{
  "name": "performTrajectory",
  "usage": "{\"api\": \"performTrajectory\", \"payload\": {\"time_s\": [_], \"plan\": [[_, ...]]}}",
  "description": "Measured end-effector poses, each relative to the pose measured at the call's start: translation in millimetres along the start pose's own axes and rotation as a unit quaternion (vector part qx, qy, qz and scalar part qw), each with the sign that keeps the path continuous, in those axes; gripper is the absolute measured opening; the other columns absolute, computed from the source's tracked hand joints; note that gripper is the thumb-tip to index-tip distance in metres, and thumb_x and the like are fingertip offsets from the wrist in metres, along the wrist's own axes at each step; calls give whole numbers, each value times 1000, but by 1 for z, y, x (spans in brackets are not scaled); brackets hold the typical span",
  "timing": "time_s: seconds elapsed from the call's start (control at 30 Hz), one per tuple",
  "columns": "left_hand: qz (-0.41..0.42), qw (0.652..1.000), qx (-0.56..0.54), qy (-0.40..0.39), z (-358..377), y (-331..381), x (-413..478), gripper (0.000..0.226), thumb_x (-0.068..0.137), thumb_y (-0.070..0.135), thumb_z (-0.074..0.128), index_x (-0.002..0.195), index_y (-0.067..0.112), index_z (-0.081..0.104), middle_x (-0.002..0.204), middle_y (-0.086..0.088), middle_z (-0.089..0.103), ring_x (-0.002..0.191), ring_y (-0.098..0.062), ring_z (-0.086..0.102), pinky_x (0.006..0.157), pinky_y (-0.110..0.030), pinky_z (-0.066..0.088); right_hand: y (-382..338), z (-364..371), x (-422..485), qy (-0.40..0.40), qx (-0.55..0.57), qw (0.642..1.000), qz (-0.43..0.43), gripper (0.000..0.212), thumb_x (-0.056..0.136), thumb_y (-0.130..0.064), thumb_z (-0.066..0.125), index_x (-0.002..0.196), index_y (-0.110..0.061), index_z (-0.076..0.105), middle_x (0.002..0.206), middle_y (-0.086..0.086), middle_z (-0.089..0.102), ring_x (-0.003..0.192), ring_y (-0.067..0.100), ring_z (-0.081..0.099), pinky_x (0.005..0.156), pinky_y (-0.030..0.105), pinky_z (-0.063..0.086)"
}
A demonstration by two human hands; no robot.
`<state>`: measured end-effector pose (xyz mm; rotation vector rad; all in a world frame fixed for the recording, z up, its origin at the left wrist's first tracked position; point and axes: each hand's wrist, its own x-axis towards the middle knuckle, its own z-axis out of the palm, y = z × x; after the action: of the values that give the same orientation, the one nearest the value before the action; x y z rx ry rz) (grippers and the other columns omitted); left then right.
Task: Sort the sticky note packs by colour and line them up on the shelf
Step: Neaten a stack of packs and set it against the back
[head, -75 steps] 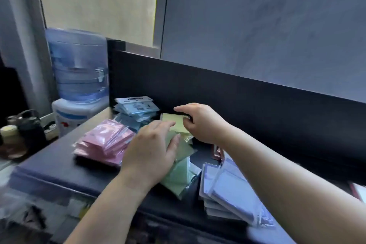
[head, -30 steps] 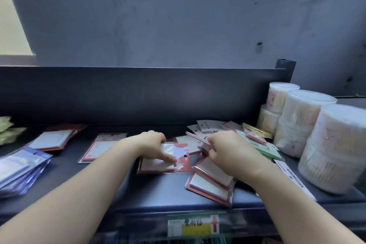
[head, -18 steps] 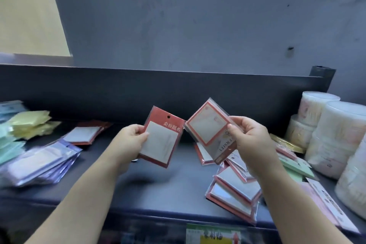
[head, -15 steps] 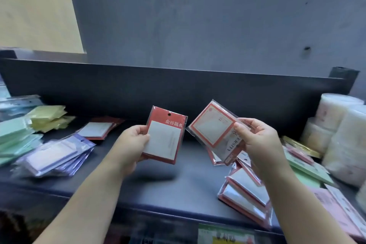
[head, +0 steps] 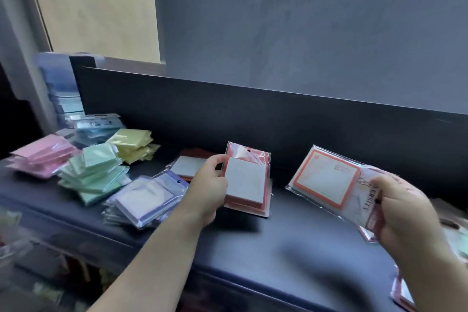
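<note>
The long dark flat-topped shelf (head: 291, 243) with its raised dark back panel (head: 253, 119) carries the sorted stock. Toward its left end lie 5 loose piles: pink plastic-wrapped sticky note packs (head: 41, 157) at the left edge, blue packs with white header cards (head: 95, 128) against the back panel, pale yellow packs (head: 133, 144) beside them, mint green packs (head: 95, 172) in front, and lilac-bordered packs in clear sleeves (head: 147, 197) at the front edge.

Near the middle of the shelf a red-backed pile (head: 249, 201) is forming; 1 further red-backed pack (head: 188, 166) lies flat behind the left hand, close to the back panel.

The left hand (head: 207, 190) is closed by thumb and fingers on the left edge of a red-carded pack with a white note block (head: 247, 180), which stands tilted on that pile, its lower edge touching it.

The right hand (head: 405, 213) is closed around the printed end of a clear-sleeved pack with an orange-bordered white pad (head: 326, 177), held in the air above the shelf, right of the pile.

Judgement: the red group is in hand. Next, the left pack needs laying square on the pile, then the right-hand pack needs placing by border colour. Piles remain ragged; lining up is not yet done.
</note>
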<state>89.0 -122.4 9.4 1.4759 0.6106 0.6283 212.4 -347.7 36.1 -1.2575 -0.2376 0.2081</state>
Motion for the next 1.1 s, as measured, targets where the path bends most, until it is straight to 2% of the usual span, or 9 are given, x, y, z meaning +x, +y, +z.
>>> {"api": "performTrajectory", "payload": {"time_s": [0.2, 0.3, 0.5, 0.67, 0.77, 0.83, 0.93, 1.03, 1.1], "plan": [[76, 990, 115, 3, -57, 19, 37, 48, 86, -5, 34, 115, 23, 59, 113, -6, 65, 91, -34, 65, 64, -42, 56, 12, 50, 2, -28, -31, 999, -13, 23, 96, 0, 41, 97, -3, 64, 83, 12, 74, 73, 28, 72, 57, 43, 59], [50, 982, 181, -20, -83, 26, 57, 57, 85, -7, 32, 134, 17, 51, 126, -7, 56, 105, -27, 59, 88, -44, 54, 22, 74, 8, -34, -55, 998, -5, 23, 96, 0, 42, 96, -4, 64, 84, 12, 74, 71, 25, 72, 56, 39, 59], [-17, 971, 222, -88, -123, 24, 85, 57, 86, -3, 38, 140, 12, 43, 139, -9, 48, 118, -28, 53, 98, -48, 47, 39, 116, 24, -60, -195, 978, 34, 15, 94, -3, 50, 93, -3, 65, 88, 15, 73, 69, 23, 70, 62, 36, 58], [-24, 962, 243, -122, -131, 20, 100, 52, 94, 4, 45, 145, 8, 36, 149, -6, 38, 134, -23, 38, 103, -33, 35, 31, 132, 48, -142, -423, 893, 56, 12, 83, -22, 69, 76, -12, 71, 81, 10, 73, 71, 22, 66, 75, 42, 53], [1, 951, 286, -115, -133, 15, 101, 58, 91, 9, 49, 147, 9, 32, 140, -5, 45, 122, -22, 47, 98, -30, 35, 33, 143, 60, -150, -604, 783, 1, 13, 79, -33, 71, 81, -20, 73, 83, -3, 72, 74, 13, 65, 69, 28, 51], [12, 940, 321, -113, -133, 15, 96, 58, 91, 14, 50, 146, 9, 33, 139, -11, 47, 112, -29, 53, 85, -33, 43, 41, 150, 64, -128, -684, 717, -51, 26, 80, -35, 70, 103, -23, 70, 100, -5, 70, 90, 14, 63, 78, 26, 50], [42, 919, 372, -124, -131, 18, 89, 67, 86, 29, 50, 148, 15, 29, 150, -11, 33, 129, -38, 42, 98, -45, 42, 55, 154, 60, -92, -697, 706, -88, 42, 85, -34, 66, 125, -24, 58, 120, -3, 63, 110, 17, 58, 93, 34, 48], [110, 898, 397, -154, -122, 24, 75, 62, 91, 32, 50, 149, 19, 30, 158, 1, 15, 142, -21, 24, 104, -30, 31, 60, 150, 47, -88, -685, 718, -88, 37, 90, -29, 60, 126, -23, 58, 121, -2, 63, 111, 18, 57, 94, 34, 48], [156, 873, 424, -183, -109, 28, 63, 60, 93, 34, 50, 148, 21, 30, 158, 2, 16, 142, -19, 23, 110, -33, 29, 57, 141, 35, -85, -680, 724, -79, 35, 90, -29, 58, 124, -23, 60, 119, -3, 64, 108, 17, 58, 93, 33, 49]]}}
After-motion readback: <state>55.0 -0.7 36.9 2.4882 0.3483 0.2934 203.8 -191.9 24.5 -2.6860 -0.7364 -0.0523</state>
